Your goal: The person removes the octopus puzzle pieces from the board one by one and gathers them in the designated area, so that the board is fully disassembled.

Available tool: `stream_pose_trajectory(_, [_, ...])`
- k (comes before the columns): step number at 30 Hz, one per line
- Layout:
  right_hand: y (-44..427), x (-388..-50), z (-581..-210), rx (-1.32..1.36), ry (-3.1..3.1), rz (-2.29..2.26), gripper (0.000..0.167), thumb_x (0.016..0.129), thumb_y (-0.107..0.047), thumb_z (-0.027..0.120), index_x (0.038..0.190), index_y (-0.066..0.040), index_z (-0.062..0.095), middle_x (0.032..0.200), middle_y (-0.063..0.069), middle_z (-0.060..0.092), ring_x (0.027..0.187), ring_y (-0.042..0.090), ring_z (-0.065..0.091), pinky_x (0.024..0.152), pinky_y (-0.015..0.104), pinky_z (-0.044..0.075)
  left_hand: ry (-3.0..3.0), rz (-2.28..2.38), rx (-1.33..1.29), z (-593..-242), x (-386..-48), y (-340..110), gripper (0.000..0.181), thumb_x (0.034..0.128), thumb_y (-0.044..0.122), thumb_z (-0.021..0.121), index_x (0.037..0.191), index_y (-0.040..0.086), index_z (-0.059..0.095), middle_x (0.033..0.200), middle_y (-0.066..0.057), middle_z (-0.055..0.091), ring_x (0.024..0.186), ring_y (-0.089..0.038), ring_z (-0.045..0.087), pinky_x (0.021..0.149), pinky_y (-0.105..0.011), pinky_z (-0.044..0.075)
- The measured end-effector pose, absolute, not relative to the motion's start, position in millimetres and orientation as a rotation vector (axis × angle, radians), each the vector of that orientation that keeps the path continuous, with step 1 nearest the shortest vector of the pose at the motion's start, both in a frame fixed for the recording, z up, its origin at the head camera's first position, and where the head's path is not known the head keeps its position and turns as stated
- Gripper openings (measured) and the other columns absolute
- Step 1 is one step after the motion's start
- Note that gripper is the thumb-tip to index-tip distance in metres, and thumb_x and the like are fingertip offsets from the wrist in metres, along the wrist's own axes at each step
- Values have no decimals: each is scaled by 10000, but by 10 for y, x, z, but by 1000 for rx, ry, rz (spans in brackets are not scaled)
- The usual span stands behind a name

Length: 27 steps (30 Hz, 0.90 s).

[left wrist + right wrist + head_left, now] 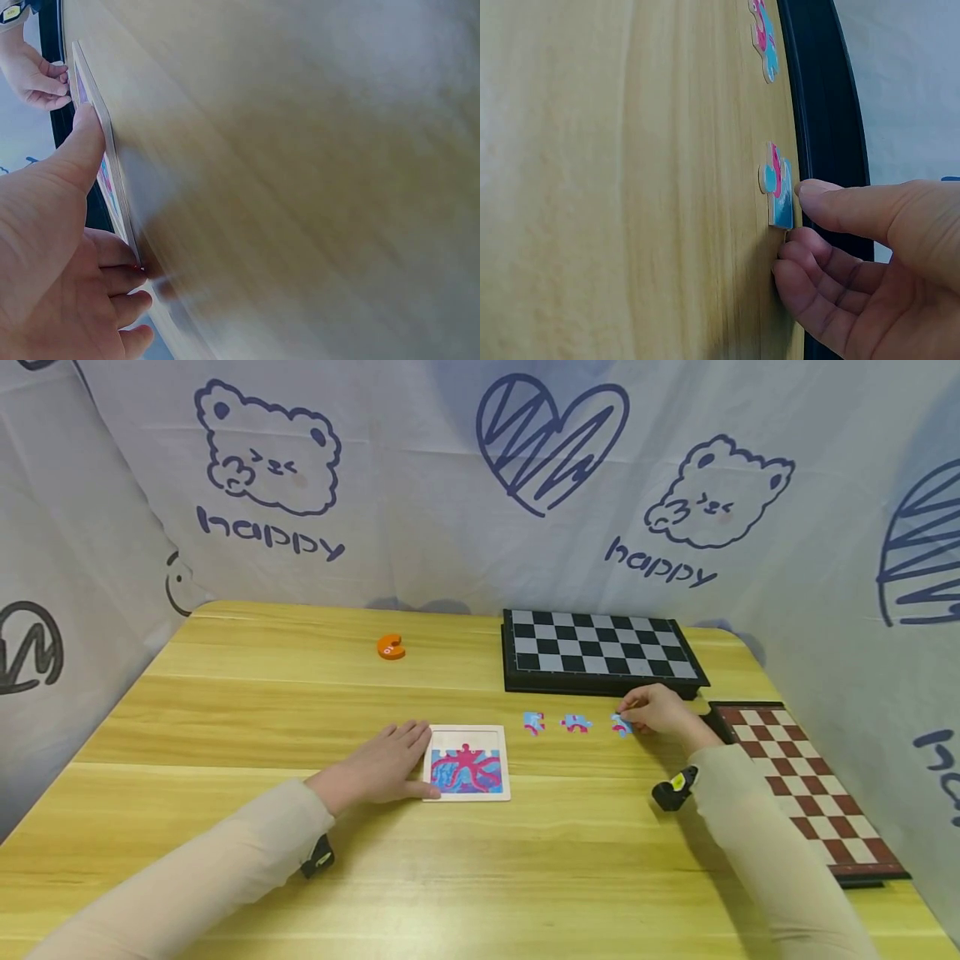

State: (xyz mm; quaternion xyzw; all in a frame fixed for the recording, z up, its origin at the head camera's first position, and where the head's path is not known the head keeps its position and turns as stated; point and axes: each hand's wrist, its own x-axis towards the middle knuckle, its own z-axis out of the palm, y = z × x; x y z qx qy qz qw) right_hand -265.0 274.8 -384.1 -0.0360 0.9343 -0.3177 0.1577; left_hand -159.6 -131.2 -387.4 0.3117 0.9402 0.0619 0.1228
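My left hand (378, 767) lies with fingers stretched along the left side of a square puzzle tray (506, 768), its thumb on the lower left corner. The tray's lower part shows a pink octopus on blue; its upper part is bare. In the left wrist view the thumb and fingers of this hand (52, 240) touch the tray's rim (111, 154). My right hand (660, 712) has its thumb and curled fingers at the edge of the rightmost blue and pink puzzle piece (621, 727); in the right wrist view the hand (870, 262) pinches that piece (778, 187) near one corner.
Two more puzzle pieces (533, 722) (576, 723) lie between the tray and my right hand. Behind them stands a black and white chessboard (600, 647). A brown and white board (810, 785) lies at the right, an orange curved object (391, 647) at the back.
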Motion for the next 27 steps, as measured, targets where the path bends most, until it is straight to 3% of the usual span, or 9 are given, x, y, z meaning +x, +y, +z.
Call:
stream_pose_trajectory(12, [2679, -2636, -3756, -161, 2691, -940, 160, 902, -87, 584, 1004, 25, 637, 689, 62, 534, 606, 214, 503, 535, 292, 431, 2750, 178, 921, -3892, -1606, -1327, 888, 870, 543, 522, 1392, -120, 250, 1448, -269, 220, 1334, -399, 175, 1073, -489, 160])
stream_pose_trajectory(19, [2393, -2562, -3583, -343, 2700, -1014, 201, 908, -107, 583, 1038, 36, 638, 780, 122, 580, 659, 239, 527, 616, 386, 488, 2749, 177, 918, -3910, -1606, -1328, 890, 872, 552, 510, 1401, -111, 237, 1455, -260, 210, 1339, -390, 167, 1076, -486, 152])
stream_pose_trajectory(27, [1888, -2435, -3533, -566, 2682, -1014, 177, 882, -106, 615, 1014, 4, 659, 773, 50, 542, 644, 197, 460, 542, 287, 401, 2743, 170, 916, -3905, -1607, -1323, 890, 874, 556, 503, 1405, -105, 232, 1459, -254, 206, 1342, -379, 167, 1078, -480, 148])
